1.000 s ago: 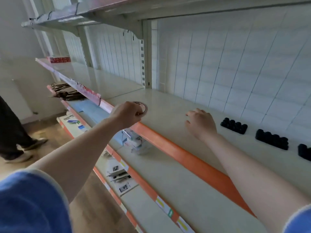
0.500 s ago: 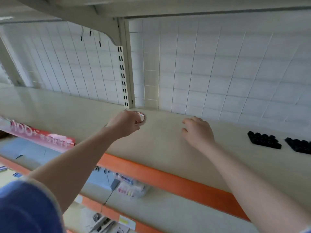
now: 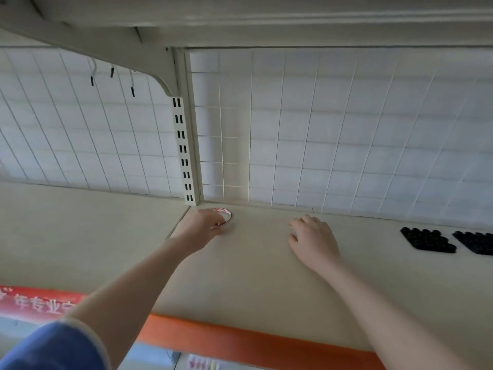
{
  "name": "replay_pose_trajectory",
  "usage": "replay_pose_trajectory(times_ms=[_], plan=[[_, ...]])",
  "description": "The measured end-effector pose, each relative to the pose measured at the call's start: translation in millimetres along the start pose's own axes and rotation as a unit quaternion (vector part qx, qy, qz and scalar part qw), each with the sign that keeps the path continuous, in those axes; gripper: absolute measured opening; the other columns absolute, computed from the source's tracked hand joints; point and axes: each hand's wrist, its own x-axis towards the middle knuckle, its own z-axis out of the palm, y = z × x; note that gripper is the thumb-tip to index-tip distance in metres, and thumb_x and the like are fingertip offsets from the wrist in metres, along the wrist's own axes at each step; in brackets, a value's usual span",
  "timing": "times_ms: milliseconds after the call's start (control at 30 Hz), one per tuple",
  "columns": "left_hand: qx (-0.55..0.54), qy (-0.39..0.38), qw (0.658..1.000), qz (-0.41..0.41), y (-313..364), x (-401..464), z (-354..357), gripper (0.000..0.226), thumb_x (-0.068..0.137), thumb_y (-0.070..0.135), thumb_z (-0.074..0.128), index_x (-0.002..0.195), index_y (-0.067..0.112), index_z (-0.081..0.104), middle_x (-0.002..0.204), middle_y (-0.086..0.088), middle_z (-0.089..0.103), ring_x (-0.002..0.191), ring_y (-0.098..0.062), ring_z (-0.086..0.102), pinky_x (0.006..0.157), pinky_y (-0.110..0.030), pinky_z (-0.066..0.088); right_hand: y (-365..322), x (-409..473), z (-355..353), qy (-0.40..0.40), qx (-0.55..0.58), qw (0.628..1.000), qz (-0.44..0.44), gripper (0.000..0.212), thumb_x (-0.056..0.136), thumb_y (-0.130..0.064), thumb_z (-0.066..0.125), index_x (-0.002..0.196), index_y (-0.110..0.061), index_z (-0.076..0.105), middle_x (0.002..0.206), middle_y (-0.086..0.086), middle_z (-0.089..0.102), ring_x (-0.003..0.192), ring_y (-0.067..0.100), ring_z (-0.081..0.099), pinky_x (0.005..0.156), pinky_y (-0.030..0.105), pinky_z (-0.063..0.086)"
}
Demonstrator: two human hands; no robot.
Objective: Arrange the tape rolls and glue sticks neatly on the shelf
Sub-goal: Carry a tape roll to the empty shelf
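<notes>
Head view: tape roll (image 3: 223,212) on shelf (image 3: 256,273)

I count one tape roll (image 3: 225,212), two black clusters of glue sticks (image 3: 426,240) (image 3: 476,243), and two hands (image 3: 202,228) (image 3: 314,241).

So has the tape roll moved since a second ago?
Yes. The left hand has carried the tape roll from the shelf's orange front edge back to the rear corner by the slotted upright.
</notes>
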Motion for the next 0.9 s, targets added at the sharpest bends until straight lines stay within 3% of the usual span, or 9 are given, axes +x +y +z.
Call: replay_pose_trajectory(times_ms=[67,133,200,267,367,533,767,900], plan=[[-0.026,0.016,0.999,0.027,0.2,3.0,0.6,0.02,0.091,0.017,0.057,0.075,0.021,0.046,0.07,0.016,0.051,0.071,-0.019,0.045,0.061,-0.025,0.039,4.3,2.2,2.1,0.0,0.002,1.0,0.008,0.031,0.094,-0.025,0.039,0.119,-0.018,0.056,0.12,0.002,0.055,0.111,0.023,0.048,0.092,0.032,0.035],[-0.043,0.023,0.998,0.041,1.1,3.5,1.1,0.014,0.091,0.013,0.057,0.077,0.014,0.057,0.07,0.02,0.047,0.071,-0.01,0.04,0.06,-0.015,0.035,8.4,4.6,4.5,0.003,0.001,1.0,0.011,0.03,0.094,-0.026,0.04,0.118,-0.018,0.056,0.119,0.002,0.055,0.11,0.023,0.048,0.091,0.032,0.035],[-0.047,0.023,0.997,0.048,0.8,1.7,1.9,0.012,0.091,0.009,0.056,0.085,0.007,0.067,0.084,0.012,0.051,0.079,-0.006,0.042,0.065,-0.005,0.032,11.3,6.7,6.2,0.01,0.004,1.0,0.013,0.029,0.094,-0.026,0.04,0.116,-0.018,0.058,0.118,0.003,0.056,0.11,0.024,0.049,0.09,0.032,0.036],[-0.041,0.019,0.998,0.053,0.1,0.3,2.4,0.014,0.091,0.006,0.055,0.092,0.005,0.069,0.093,-0.001,0.059,0.085,-0.014,0.048,0.068,-0.001,0.03,12.8,8.1,8.2,0.013,0.004,1.0,0.014,0.029,0.094,-0.026,0.04,0.115,-0.017,0.059,0.117,0.003,0.057,0.109,0.024,0.05,0.089,0.031,0.036],[-0.031,0.01,0.999,0.039,-3.5,3.4,4.0,0.021,0.093,0.009,0.051,0.103,0.012,0.069,0.108,-0.005,0.061,0.103,-0.021,0.052,0.067,-0.01,0.026,13.2,8.7,12.4,0.016,0.004,1.0,0.01,0.028,0.095,-0.025,0.039,0.112,-0.017,0.06,0.113,0.003,0.058,0.107,0.025,0.051,0.085,0.031,0.037],[-0.008,-0.003,1.0,-0.015,-12.6,7.2,6.5,0.029,0.096,0.02,0.045,0.115,0.031,0.064,0.116,0.008,0.057,0.11,-0.017,0.049,0.085,-0.031,0.044,13.1,12.0,15.6,0.022,0.02,1.0,0.01,0.028,0.094,-0.024,0.042,0.11,-0.015,0.063,0.109,0.005,0.06,0.104,0.027,0.052,0.083,0.033,0.039],[0.007,-0.003,1.0,-0.019,-8.0,7.1,5.1,0.031,0.096,0.016,0.044,0.118,0.027,0.064,0.118,0.006,0.057,0.109,-0.019,0.051,0.081,-0.029,0.044,13.9,11.4,15.4,0.021,0.024,0.999,0.008,0.028,0.094,-0.023,0.042,0.111,-0.014,0.062,0.111,0.006,0.061,0.106,0.028,0.052,0.085,0.034,0.04],[0.018,-0.001,0.999,-0.038,-3.6,5.8,4.2,0.029,0.093,0.012,0.049,0.117,0.017,0.064,0.123,0.001,0.058,0.115,-0.023,0.05,0.089,-0.036,0.045,16.5,11.9,11.4,0.002,0.021,1.0,-0.005,0.03,0.095,-0.025,0.038,0.117,-0.015,0.057,0.117,0.004,0.058,0.11,0.026,0.049,0.089,0.033,0.039]])
